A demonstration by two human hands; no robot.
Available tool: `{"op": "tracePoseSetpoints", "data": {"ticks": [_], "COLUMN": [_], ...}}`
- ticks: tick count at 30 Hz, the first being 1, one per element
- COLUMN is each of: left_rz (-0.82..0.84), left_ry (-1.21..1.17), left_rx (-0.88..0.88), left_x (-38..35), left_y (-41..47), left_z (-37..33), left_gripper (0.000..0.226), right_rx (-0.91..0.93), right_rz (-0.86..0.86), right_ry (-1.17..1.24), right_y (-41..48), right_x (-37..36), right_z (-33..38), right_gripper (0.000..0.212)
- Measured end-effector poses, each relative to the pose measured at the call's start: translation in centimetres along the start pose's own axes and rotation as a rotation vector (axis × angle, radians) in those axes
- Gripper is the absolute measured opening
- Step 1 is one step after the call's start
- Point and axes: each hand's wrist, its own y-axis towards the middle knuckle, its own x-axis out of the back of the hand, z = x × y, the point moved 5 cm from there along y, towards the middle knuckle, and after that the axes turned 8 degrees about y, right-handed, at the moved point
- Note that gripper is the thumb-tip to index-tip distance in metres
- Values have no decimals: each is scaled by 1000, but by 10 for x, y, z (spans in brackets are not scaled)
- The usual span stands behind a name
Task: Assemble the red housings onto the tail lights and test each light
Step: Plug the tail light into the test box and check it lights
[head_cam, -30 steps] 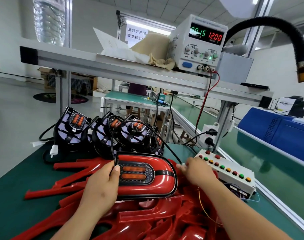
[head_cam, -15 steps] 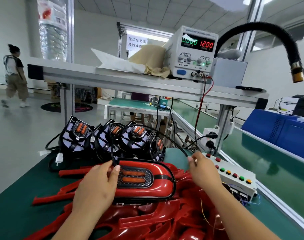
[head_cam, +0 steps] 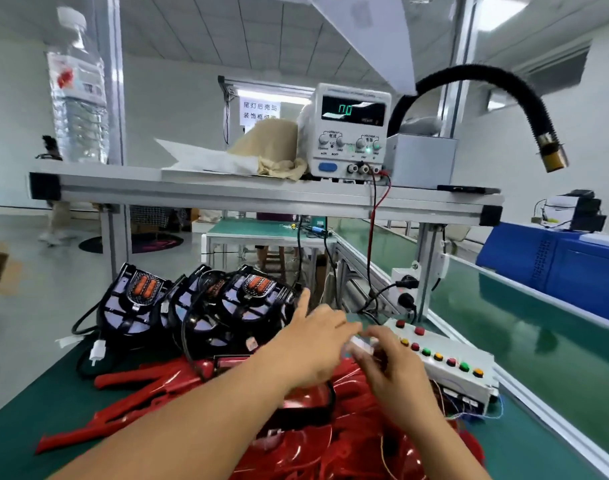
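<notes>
Currently we see both hands meeting just left of the white control box with coloured buttons, our landmark. Left hand: fingers stretched fairly straight toward the box, thumb raised apart, tips touching a small white plug. Right hand: fingers curled, pinching that same plug from the box side; there is motion blur, so we cannot tell the exact grip. The plug is just beside the box's left end.

A glossy red-housed tail light with black rim lies left of the box under the left forearm, mostly hidden. It rests on a heap of loose red plastic housings that spreads left of the box and nearer to us. A row of black tail lights with orange lenses stands upright further left of the box, black cables trailing. All of this is on the green bench.

A white power supply sits on the grey metal shelf above the box, with red and black leads hanging down behind the box. Its display is blurred and we cannot read the green digits.
</notes>
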Motion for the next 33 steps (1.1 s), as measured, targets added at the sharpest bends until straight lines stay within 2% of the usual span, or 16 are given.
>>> {"op": "tracePoseSetpoints", "data": {"ticks": [3, 6, 8, 9, 13, 16, 19, 22, 24, 26, 29, 33], "left_rz": [-30, -62, -75, -78, -67, -70, -292, -611, -758, -837, -890, -942], "left_ry": [20, 35, 29, 22, 16, -89, -426, -626, -763, -918, -1046, -1269], "left_rx": [-49, -63, -58, -57, -36, 97, 265, 405, 472, 482, 453, 446], "left_x": [3, 4, 5, 4, 0, 18, 57, 95, 112, 123, 134, 145], "left_y": [0, -3, -5, -6, -7, -6, -14, -41, -60, -73, -88, -107], "left_z": [2, 3, 3, 4, 11, 33, 76, 119, 140, 156, 171, 188], "left_gripper": [37, 35, 36, 36, 36, 37, 33, 32, 32, 26, 17, 22], "right_rx": [2, 52, 38, 19, -73, -200, -224, -129, -131, -184, -238, -292], "right_rz": [16, 70, 86, 91, 122, 196, 326, 514, 688, 861, 1061, 1130], "right_ry": [-27, -55, -41, -37, -68, -300, -453, -432, -324, -208, -217, -298], "right_y": [-4, -5, -4, -4, -5, -6, -3, 5, 10, 13, 17, 22], "right_x": [-1, -6, -7, -7, -8, -11, -18, -42, -63, -83, -104, -114], "right_z": [-6, -5, -4, -5, -11, -21, -14, 10, 24, 32, 35, 31], "right_gripper": [18, 15, 5, 7, 33, 69, 86, 102, 113, 123, 134, 142]}}
